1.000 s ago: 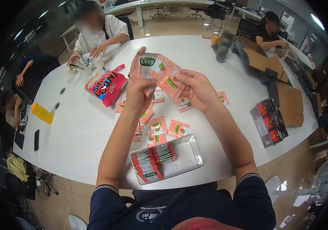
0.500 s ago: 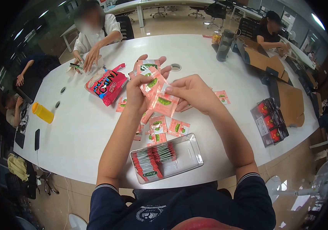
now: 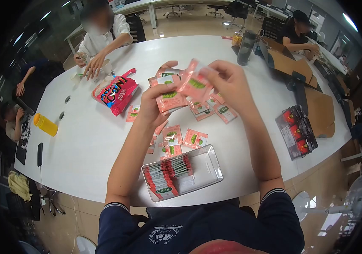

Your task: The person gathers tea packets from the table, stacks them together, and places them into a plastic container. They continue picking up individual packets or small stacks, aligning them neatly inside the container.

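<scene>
My left hand [image 3: 150, 103] is wrapped round a small stack of pink sachets [image 3: 171, 98], its thumb pressed on the top one. Another pink sachet [image 3: 194, 81], blurred at its upper edge, is pinched in my right hand [image 3: 231, 80] just right of that stack. Under and beyond my hands, loose sachets [image 3: 224, 112] lie scattered on the white table. Closer to me, a few more loose sachets [image 3: 172, 135] lie beside a clear-walled tray [image 3: 217, 163]. Rows of upright sachets [image 3: 160, 180] fill the tray's left part; its right part shows bare bottom.
A pink snack bag [image 3: 117, 94] lies left of my hands, near a co-worker's hands [image 3: 95, 65]. Farther left are a yellow bottle [image 3: 45, 125] and a phone [image 3: 40, 154]. On the right are a clear pack of red-and-black items [image 3: 297, 133], open cardboard boxes [image 3: 318, 112] and a dark bottle [image 3: 247, 47].
My right hand has moved up and away from the left one with a sachet in it, uncovering sachets on the table. The stack stays in my left hand.
</scene>
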The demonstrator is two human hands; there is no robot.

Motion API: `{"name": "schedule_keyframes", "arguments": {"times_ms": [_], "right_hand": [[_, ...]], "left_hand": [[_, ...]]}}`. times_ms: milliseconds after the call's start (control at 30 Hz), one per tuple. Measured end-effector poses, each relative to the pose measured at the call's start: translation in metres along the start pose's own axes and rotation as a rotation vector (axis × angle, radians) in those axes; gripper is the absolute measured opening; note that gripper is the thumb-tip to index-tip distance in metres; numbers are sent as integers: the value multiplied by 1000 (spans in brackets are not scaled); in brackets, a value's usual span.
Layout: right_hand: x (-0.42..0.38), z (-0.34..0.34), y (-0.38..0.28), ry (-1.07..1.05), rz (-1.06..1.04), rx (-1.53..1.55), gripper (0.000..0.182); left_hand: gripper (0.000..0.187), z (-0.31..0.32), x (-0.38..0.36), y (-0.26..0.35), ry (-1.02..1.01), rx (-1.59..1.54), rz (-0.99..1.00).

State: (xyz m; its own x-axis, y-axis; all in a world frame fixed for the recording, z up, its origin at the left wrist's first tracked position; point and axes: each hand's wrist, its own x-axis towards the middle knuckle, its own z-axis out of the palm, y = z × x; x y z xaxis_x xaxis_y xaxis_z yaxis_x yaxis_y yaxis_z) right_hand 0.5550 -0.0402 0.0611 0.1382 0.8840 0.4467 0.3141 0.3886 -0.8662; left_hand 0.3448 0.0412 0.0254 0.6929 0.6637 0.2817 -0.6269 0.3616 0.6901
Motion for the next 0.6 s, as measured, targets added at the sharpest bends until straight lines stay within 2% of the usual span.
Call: {"name": "schedule_keyframes", "arguments": {"times_ms": [100,167,267,367,467,567,600], "right_hand": [[0,-11,-8,51,61,5,19],[-5,-14,-19,48,107,-58,18],[-3,-14,-17,12,261,-252,22],[0,-6,23,-4,59,-378,29],[-4,9,9,39,48,-412,31],[-6,25,22,-28,-92,-436,25],[-7,30,24,-38,-50,-410,26]], "left_hand": [[73,7,3,0,53,51,63],[71,6,5,-2,86,101,88],[76,12,3,-4,193,230,115],[72,2,7,-10,255,241,150],[62,1,11,-15,326,262,256],[59,-6,13,-19,303,287,279],[58,-3,12,-19,308,312,273]]}}
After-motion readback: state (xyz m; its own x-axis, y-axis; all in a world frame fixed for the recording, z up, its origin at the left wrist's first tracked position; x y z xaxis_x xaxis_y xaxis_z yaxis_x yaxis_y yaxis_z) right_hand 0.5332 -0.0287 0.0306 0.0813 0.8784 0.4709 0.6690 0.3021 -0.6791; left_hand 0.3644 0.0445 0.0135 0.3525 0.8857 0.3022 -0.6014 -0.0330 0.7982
